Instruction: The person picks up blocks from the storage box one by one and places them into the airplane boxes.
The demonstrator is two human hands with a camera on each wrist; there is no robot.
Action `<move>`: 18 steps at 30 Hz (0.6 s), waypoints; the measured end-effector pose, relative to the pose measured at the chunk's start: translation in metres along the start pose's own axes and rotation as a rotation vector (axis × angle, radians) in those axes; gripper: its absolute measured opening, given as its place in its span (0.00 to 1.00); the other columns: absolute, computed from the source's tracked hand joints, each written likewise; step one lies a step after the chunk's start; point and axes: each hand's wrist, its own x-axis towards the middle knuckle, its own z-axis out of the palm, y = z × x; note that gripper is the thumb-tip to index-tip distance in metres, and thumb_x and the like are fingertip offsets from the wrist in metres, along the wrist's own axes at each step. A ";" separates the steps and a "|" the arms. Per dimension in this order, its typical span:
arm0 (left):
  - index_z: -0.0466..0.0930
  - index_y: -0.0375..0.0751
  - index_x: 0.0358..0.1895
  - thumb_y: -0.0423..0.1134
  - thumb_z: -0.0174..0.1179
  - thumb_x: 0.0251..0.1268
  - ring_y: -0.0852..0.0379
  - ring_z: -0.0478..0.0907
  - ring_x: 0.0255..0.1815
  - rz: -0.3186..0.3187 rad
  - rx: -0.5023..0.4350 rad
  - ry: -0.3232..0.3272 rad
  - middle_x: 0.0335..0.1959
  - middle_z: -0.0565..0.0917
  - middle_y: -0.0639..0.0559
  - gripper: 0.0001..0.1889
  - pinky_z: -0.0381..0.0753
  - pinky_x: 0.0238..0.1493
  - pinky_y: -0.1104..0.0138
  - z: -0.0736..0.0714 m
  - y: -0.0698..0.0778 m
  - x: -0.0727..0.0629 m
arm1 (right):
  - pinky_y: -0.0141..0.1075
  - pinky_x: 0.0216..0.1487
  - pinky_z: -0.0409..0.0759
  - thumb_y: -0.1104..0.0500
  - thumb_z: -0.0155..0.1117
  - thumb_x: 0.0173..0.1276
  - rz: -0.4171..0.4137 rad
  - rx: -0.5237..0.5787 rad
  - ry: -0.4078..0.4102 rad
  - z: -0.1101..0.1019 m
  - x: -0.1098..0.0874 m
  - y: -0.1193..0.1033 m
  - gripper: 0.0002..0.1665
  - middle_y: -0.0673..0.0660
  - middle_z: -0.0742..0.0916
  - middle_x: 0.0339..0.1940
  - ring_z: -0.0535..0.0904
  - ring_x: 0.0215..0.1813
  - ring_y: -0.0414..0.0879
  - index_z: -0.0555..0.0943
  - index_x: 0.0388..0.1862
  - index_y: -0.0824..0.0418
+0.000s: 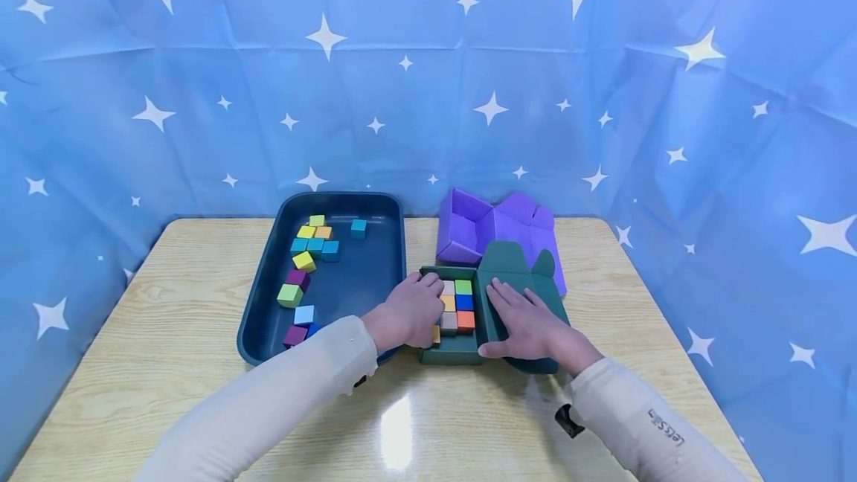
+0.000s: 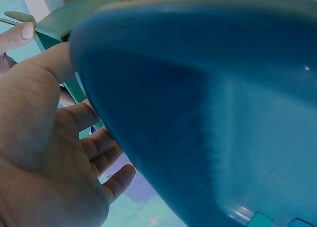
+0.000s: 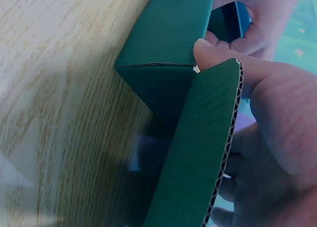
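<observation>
A green cardboard box (image 1: 451, 356) holds rows of coloured cubes, among them an orange cube (image 1: 465, 320), a blue cube (image 1: 464, 303) and a lime green cube (image 1: 463, 287). My left hand (image 1: 411, 311) reaches over the box's left side and covers part of the cubes. Its fingertips are hidden, in the left wrist view behind the tray rim, so I cannot tell what they hold. My right hand (image 1: 529, 322) lies with fingers spread on the box's opened lid (image 1: 505, 262). In the right wrist view its thumb (image 3: 205, 51) touches the box's edge near the lid flap (image 3: 203, 138).
A dark blue tray (image 1: 371, 281) stands at the left under my left forearm, with several loose cubes, including a teal cube (image 1: 358, 228) and a pale blue cube (image 1: 304, 315). Behind the green box lies an open purple box (image 1: 462, 244). A starry blue cloth (image 1: 402, 95) hangs behind the table.
</observation>
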 end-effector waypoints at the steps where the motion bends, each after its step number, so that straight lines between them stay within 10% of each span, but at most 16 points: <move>1: 0.85 0.51 0.50 0.53 0.65 0.57 0.53 0.66 0.63 -0.001 0.004 -0.001 0.62 0.76 0.54 0.19 0.66 0.71 0.58 0.000 0.000 0.000 | 0.62 0.77 0.42 0.33 0.66 0.59 0.000 0.000 0.001 0.000 0.000 0.000 0.63 0.64 0.53 0.81 0.47 0.81 0.61 0.47 0.79 0.65; 7: 0.86 0.52 0.44 0.56 0.65 0.59 0.53 0.65 0.63 0.030 -0.078 0.044 0.60 0.76 0.53 0.16 0.67 0.70 0.57 -0.012 -0.013 -0.006 | 0.62 0.77 0.42 0.33 0.65 0.60 -0.004 0.000 0.004 0.000 0.001 0.000 0.63 0.64 0.52 0.81 0.47 0.81 0.61 0.47 0.79 0.64; 18: 0.86 0.51 0.40 0.52 0.69 0.56 0.50 0.65 0.64 -0.071 -0.271 0.268 0.55 0.76 0.53 0.13 0.67 0.69 0.51 -0.030 -0.093 -0.060 | 0.62 0.78 0.40 0.33 0.66 0.59 -0.004 0.007 0.006 0.001 0.000 0.000 0.63 0.63 0.52 0.81 0.46 0.81 0.61 0.47 0.79 0.64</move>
